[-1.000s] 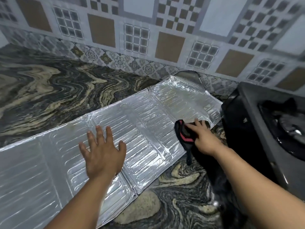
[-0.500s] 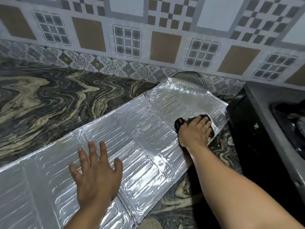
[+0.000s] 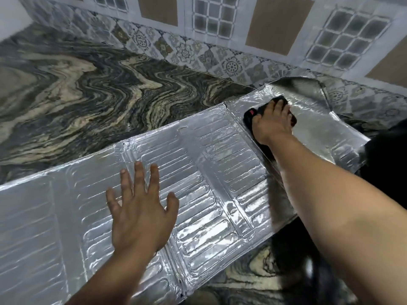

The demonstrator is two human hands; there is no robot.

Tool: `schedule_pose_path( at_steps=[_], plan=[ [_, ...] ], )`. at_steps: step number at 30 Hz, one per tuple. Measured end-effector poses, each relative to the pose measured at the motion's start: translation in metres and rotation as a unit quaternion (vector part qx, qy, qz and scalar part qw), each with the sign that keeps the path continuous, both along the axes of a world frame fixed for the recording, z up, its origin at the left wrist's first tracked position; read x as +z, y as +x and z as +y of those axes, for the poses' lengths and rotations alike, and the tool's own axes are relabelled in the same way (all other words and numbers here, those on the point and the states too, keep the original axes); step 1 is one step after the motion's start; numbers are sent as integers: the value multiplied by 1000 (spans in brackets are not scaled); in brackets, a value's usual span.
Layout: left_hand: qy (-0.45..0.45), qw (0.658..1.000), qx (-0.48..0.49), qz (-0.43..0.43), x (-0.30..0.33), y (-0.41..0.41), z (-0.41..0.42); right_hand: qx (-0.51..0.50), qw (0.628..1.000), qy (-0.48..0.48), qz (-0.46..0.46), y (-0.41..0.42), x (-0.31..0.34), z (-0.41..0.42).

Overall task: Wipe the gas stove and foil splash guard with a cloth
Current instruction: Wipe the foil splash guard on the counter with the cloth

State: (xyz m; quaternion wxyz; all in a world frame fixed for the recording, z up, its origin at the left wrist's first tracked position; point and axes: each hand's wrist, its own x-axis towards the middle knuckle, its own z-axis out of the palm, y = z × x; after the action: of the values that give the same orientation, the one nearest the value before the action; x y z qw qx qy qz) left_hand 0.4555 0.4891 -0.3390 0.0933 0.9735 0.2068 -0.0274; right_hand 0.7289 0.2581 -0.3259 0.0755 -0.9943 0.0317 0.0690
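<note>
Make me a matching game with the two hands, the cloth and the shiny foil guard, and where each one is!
1. left hand
2. right hand
3. cloth
4. foil splash guard

a. lying flat on the marbled counter
b. fingers spread, flat on the middle panel
c. pressing the cloth on the far panel
d. dark, under a hand

Pairs: 1-b, 2-c, 3-d, 4-a

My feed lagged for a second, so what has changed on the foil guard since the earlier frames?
The right hand has pushed the dark cloth up the foil splash guard, from its near right edge toward the far end by the tiled wall. The stove has slipped out of view. The left hand stays flat, fingers spread, on the middle panel; the guard still lies flat on the marbled counter.
</note>
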Motion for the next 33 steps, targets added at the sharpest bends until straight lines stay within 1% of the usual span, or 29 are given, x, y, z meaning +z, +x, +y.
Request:
schedule_pose_path(
  at_steps=[4, 9, 13, 16, 18, 20, 25, 28, 31, 33],
  plan=[
    [2, 1000, 8, -2, 2, 0, -1, 73, 997, -1, -7, 21, 1, 13],
    [2, 1000, 14, -9, 1, 0, -2, 144, 989, 32, -27, 27, 4, 24],
    [5, 1000, 13, -5, 0, 0, -2, 173, 983, 53, -19, 29, 12, 30],
    [1, 1000, 14, -10, 0, -2, -2, 164, 984, 62, -13, 21, 26, 24],
    [-3, 1000, 14, -15, 1, -2, -2, 147, 984, 97, -33, 6, 32, 16],
    [-3, 1000, 12, -25, 1, -2, -3, 131, 977, 161, -54, -15, 34, 10],
    [-23, 999, 1, -23, 2, -2, 0, 112, 939, 318, -68, -79, 42, 6],
    [-80, 995, -21, -51, 7, -7, 5, 92, 913, 389, -81, -124, 54, 8],
    [-199, 972, -22, -126, 17, -15, 12, 89, 889, 439, -95, -171, 69, 10],
    [-239, 957, -22, -161, 26, -19, 17, 93, 878, 456, -115, -202, 78, 11]
  ],
)
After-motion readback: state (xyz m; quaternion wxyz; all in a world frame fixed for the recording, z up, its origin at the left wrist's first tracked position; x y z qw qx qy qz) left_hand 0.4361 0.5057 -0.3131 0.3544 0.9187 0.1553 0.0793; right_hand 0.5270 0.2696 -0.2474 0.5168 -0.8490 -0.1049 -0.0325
